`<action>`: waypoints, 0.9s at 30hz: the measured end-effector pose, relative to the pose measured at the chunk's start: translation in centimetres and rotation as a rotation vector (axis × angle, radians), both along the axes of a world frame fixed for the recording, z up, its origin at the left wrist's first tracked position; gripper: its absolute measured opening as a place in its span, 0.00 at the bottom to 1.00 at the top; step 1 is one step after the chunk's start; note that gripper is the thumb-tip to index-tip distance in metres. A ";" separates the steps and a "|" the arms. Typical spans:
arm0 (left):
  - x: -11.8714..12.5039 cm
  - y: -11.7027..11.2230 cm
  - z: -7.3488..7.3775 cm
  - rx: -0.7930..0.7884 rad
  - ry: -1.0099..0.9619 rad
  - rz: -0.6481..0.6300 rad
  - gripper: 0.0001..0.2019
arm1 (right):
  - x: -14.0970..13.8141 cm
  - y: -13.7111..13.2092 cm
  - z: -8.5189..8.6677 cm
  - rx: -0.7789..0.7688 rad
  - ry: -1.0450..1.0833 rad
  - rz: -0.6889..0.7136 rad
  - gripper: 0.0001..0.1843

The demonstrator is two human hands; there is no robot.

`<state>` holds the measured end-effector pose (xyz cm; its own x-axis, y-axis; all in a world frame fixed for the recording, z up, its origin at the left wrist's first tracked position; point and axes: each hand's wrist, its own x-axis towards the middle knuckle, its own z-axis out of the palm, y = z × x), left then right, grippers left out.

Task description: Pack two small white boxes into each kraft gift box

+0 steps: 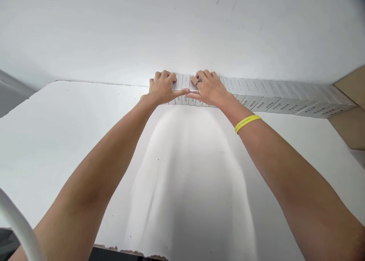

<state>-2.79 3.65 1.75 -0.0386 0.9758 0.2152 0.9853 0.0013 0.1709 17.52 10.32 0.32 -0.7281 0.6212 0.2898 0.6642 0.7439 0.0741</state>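
A long row of small white boxes (273, 95) stands against the white wall at the back of a white table (71, 139). Both my arms reach out to the left end of that row. My left hand (161, 88) curls over the endmost boxes, its fingers bent over their tops and its thumb pointing right along their front. My right hand (208, 88) grips the neighbouring boxes (184, 87) from above, fingers bent, thumb at the front. It has a ring on one finger and a yellow band (246, 122) on the wrist.
A brown cardboard box (350, 113) stands at the right end of the row. The white wall (182, 29) rises straight behind the boxes. A curved white bar (17, 226) shows at the lower left. The table's near edge (128, 250) is chipped.
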 end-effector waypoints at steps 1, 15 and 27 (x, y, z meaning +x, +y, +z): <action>0.0 0.0 -0.1 -0.008 -0.003 -0.002 0.36 | 0.1 0.0 0.0 -0.016 -0.002 -0.005 0.46; 0.5 -2.8 0.0 -0.035 0.040 0.003 0.23 | -0.1 -0.4 0.5 -0.184 -0.012 -0.110 0.39; 1.1 -12.5 -0.7 0.040 0.090 -0.133 0.17 | 4.5 -5.6 0.1 -0.180 0.045 0.004 0.41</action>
<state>-1.70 -8.81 1.04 0.1121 0.9616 0.2503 0.9876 -0.1357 0.0789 22.02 4.75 0.40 -0.7195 0.6631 0.2066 0.6609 0.7451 -0.0896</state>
